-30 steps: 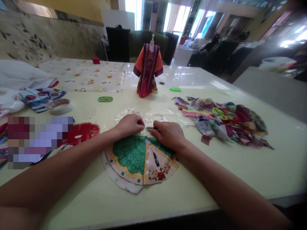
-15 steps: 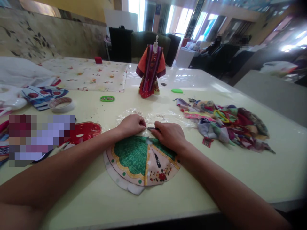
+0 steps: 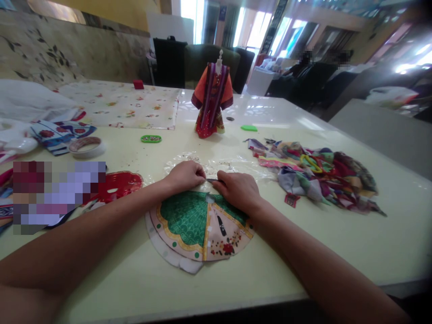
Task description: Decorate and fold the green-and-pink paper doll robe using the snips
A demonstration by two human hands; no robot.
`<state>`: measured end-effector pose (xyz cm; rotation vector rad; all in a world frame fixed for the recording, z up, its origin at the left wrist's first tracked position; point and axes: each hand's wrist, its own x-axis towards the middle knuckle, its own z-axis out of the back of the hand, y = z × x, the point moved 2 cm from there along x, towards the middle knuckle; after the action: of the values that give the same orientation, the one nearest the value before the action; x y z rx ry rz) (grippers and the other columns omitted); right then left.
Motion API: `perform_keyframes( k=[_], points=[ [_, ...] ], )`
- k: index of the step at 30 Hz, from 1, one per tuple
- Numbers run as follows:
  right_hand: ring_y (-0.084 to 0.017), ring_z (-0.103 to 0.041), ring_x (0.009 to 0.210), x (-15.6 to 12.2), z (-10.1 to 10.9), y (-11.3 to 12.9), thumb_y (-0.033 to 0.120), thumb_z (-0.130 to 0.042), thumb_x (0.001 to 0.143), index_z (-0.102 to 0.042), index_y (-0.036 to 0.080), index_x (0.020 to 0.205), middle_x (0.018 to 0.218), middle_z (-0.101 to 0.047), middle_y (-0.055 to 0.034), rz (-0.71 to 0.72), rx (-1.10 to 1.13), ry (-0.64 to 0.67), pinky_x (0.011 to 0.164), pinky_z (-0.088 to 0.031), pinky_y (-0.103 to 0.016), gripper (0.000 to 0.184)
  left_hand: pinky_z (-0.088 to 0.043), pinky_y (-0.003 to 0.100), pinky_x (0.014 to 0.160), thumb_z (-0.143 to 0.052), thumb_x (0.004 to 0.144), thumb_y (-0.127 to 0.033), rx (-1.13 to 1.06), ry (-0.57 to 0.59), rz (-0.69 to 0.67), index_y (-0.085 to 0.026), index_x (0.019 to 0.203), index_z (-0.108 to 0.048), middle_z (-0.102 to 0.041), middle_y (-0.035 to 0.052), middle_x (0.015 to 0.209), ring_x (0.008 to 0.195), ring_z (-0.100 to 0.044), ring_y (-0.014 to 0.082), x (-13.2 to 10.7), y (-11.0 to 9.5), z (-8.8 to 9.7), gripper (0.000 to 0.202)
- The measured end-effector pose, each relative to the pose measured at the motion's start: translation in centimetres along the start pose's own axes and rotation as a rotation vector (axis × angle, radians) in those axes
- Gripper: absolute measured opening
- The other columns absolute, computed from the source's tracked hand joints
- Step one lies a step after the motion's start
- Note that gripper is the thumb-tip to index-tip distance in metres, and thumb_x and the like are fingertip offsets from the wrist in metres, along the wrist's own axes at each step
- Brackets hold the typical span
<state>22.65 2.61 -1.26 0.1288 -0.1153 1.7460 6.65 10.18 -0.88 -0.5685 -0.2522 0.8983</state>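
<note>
My left hand (image 3: 187, 174) is closed in a pinch, its fingertips over a clear plastic sheet (image 3: 175, 163); whatever is between them is hidden. My right hand (image 3: 239, 188) is closed around slim metal tweezers (image 3: 212, 180), whose tip points left at my left fingertips. Just below both hands, a fan-shaped piece of printed fabric (image 3: 184, 220) lies flat, green with gold scalloped trim and a pale flowered panel. A white layer (image 3: 189, 266) shows beneath its lower edge. Small specks are scattered on the plastic.
Behind my hands stands a doll form in a red and orange robe (image 3: 212, 101). A green tray of small bits (image 3: 151, 139), a tape roll (image 3: 87, 147) and red sheet material (image 3: 119, 185) are to the left. Fabric scraps (image 3: 317, 173) heap on the right; a green piece (image 3: 249, 128) lies behind.
The tweezers' tip has turned very slightly and looks darker. Both hands and the fabric stay in practically the same place.
</note>
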Motion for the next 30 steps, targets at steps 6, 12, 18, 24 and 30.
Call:
perform_keyframes(
  k=[6,12,18,24,30],
  points=[
    [-0.014,-0.054,0.063,-0.1,0.4,-0.1,0.043,-0.046,0.093,-0.060,0.023,0.086,0.075,-0.068,-0.0004,-0.014,0.009,-0.029,0.054,-0.016,-0.029,0.025,-0.043,0.024,0.063,-0.062,0.073,-0.019,0.042,-0.008,-0.018,-0.018,0.080,-0.075,-0.073,0.0023,0.077,0.072,-0.063,0.0157,-0.1,-0.1,0.0,0.015],
    [-0.014,-0.054,0.063,-0.4,1.2,-0.5,0.044,-0.047,0.093,-0.060,0.023,0.082,0.072,-0.068,-0.0002,-0.034,0.053,-0.062,0.054,-0.017,-0.029,0.027,-0.042,0.028,0.068,-0.056,0.080,-0.020,0.315,-0.092,-0.124,-0.019,0.082,-0.073,-0.070,0.0036,0.087,0.083,-0.062,0.0191,-0.9,-0.9,-0.2,0.018],
    [-0.014,-0.053,0.062,-0.7,1.3,-1.0,0.045,-0.048,0.092,-0.059,0.022,0.081,0.070,-0.066,0.0000,-0.040,0.063,-0.054,0.054,-0.017,-0.029,0.028,-0.042,0.029,0.068,-0.054,0.083,-0.020,0.393,-0.083,-0.167,-0.021,0.084,-0.074,-0.066,0.0039,0.090,0.087,-0.060,0.0196,-1.0,-1.1,-0.2,0.019],
    [-0.014,-0.054,0.063,-0.4,0.7,-0.6,0.045,-0.046,0.093,-0.059,0.023,0.085,0.075,-0.068,-0.0004,0.007,0.017,0.008,0.054,-0.017,-0.029,0.027,-0.043,0.028,0.069,-0.055,0.084,-0.023,0.337,-0.081,-0.168,-0.020,0.084,-0.075,-0.063,0.0055,0.089,0.088,-0.059,0.0193,-0.7,-0.7,-0.2,0.020],
    [-0.015,-0.055,0.065,-0.3,0.3,-0.3,0.045,-0.046,0.093,-0.060,0.024,0.089,0.079,-0.069,-0.0006,0.014,-0.002,0.037,0.055,-0.017,-0.030,0.025,-0.043,0.028,0.070,-0.056,0.084,-0.022,0.320,-0.080,-0.166,-0.019,0.083,-0.074,-0.063,0.0062,0.089,0.088,-0.058,0.0194,-0.7,-0.6,-0.2,0.019]
  ],
)
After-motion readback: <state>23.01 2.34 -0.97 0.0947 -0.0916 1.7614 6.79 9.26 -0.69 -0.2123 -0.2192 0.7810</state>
